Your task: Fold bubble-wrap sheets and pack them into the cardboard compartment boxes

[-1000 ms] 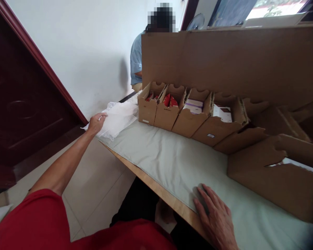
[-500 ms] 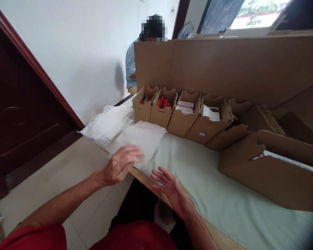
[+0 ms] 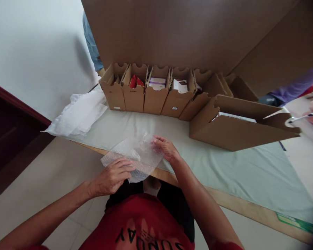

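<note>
"So, the hands?"
"Left hand half-curled against the bubble wrap, grip unclear; right hand nearly closed, pinching its right side."
"And the wrap?"
"Over the near edge of the table, cardboard bins standing beyond."

The surface has a wooden near edge, exposed along much of its length. A pale green cloth covers the top, visibly creased. Narrow cardboard boxes stand on the cloth in a row, side by side. A larger cardboard box stands nearer the right end. Overlapping whitish plastic sheets lie flat at the left end.
</note>
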The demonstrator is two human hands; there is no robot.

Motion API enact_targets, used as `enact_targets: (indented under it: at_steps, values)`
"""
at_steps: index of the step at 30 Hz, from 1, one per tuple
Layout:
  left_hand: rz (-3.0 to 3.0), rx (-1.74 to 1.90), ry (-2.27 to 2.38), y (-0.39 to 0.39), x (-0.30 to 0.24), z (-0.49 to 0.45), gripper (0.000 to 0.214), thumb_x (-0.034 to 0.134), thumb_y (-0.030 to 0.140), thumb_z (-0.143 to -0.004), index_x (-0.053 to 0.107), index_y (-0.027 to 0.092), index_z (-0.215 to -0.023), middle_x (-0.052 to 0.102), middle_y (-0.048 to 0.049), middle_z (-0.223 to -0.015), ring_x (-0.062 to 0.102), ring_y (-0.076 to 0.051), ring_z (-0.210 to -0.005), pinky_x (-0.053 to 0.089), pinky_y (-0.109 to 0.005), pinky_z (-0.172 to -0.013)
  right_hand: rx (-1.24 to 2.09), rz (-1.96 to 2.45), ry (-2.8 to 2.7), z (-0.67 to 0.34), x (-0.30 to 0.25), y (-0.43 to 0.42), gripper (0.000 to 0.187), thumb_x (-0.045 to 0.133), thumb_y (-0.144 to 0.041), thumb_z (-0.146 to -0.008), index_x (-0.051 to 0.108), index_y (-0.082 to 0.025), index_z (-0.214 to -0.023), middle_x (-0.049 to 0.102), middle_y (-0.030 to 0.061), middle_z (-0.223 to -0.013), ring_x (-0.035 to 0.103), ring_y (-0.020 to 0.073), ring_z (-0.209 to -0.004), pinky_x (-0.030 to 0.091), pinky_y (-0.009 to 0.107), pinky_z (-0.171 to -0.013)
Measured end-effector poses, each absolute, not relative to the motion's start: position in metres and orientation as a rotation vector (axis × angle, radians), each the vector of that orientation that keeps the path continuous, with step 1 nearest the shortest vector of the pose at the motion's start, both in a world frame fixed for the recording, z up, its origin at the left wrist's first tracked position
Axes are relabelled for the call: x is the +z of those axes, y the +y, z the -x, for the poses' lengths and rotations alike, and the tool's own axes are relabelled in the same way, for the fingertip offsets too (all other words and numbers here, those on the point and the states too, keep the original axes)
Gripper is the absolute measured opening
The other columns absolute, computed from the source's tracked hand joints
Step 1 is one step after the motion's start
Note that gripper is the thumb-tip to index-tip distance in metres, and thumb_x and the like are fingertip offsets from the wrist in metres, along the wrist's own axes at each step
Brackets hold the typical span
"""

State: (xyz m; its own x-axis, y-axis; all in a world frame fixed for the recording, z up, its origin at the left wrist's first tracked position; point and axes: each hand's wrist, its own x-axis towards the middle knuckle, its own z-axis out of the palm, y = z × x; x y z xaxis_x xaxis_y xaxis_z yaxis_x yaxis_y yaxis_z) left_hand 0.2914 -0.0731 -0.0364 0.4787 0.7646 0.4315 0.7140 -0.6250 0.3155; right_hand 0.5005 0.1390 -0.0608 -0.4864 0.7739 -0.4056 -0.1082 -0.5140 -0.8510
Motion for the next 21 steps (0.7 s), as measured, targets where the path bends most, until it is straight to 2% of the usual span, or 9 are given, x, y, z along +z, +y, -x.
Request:
enact_targets:
  at_steps: [4,8,10,15,19,21]
  values:
    - [-2.613,0.855,1.432,-0.066,-0.025,-0.277,0.039,0.047,-0.001,-0.084,0.07,0.021,-0.108,0.076,-0.0102,-0.121,0.064,-0.024,-0.126,0.052,-0.048,-0.11,1.732,1.014,-1.174,-0.511,-0.051,0.137,0.045,0.087,-0.038,-0.061,0.073,-0.024,-0.102,0.069,-0.0035,-0.071,0.06,0.013,-0.06,0.05,0.027,-0.058]
    - [-2.634,0.912,1.588,-0.045,-0.014,-0.26,0.041,0.049,-0.002,-0.082,0.071,0.021,-0.108,0.076,-0.0097,-0.12,0.062,-0.026,-0.129,0.052,-0.05,-0.108,1.201,1.112,-1.348,-0.571,-0.043,0.121,0.039,0.078,-0.042,-0.076,0.076,-0.024,-0.109,0.072,0.0003,-0.079,0.063,0.0147,-0.068,0.053,0.032,-0.068]
    - [-2.666,0.9,1.609,-0.028,-0.025,-0.258,0.039,0.049,-0.002,-0.084,0.071,0.019,-0.107,0.076,-0.0098,-0.12,0.061,-0.027,-0.129,0.053,-0.05,-0.106,1.008,1.257,-1.383,-0.602,-0.052,0.112,0.043,0.077,-0.046,-0.079,0.076,-0.021,-0.115,0.074,0.0036,-0.083,0.066,0.0178,-0.072,0.055,0.035,-0.072]
    - [-2.619,0.703,1.674,0.007,-0.078,-0.259,0.034,0.052,0.0,-0.08,0.074,0.018,-0.097,0.077,-0.0098,-0.113,0.067,-0.027,-0.118,0.056,-0.047,-0.098,0.953,1.445,-1.662,-0.627,-0.083,0.103,0.05,0.069,-0.058,-0.078,0.079,-0.017,-0.104,0.078,0.0102,-0.089,0.071,0.024,-0.075,0.057,0.036,-0.068]
    - [-2.512,0.691,1.817,0.003,-0.093,-0.24,0.05,0.051,-0.001,-0.074,0.073,0.019,-0.114,0.073,-0.0107,-0.125,0.063,-0.027,-0.124,0.052,-0.049,-0.103,0.831,1.481,-1.877,-0.608,-0.086,0.106,0.053,0.06,-0.061,-0.08,0.079,-0.018,-0.106,0.079,0.0118,-0.102,0.067,0.0213,-0.066,0.057,0.035,-0.066]
    - [-2.438,0.73,1.961,-0.003,-0.089,-0.219,0.049,0.05,0.0,-0.076,0.073,0.02,-0.115,0.073,-0.0102,-0.124,0.062,-0.027,-0.125,0.051,-0.05,-0.104,0.723,1.501,-1.875,-0.604,-0.083,0.108,0.057,0.057,-0.061,-0.082,0.077,-0.018,-0.113,0.078,0.0132,-0.109,0.066,0.021,-0.066,0.056,0.036,-0.066]
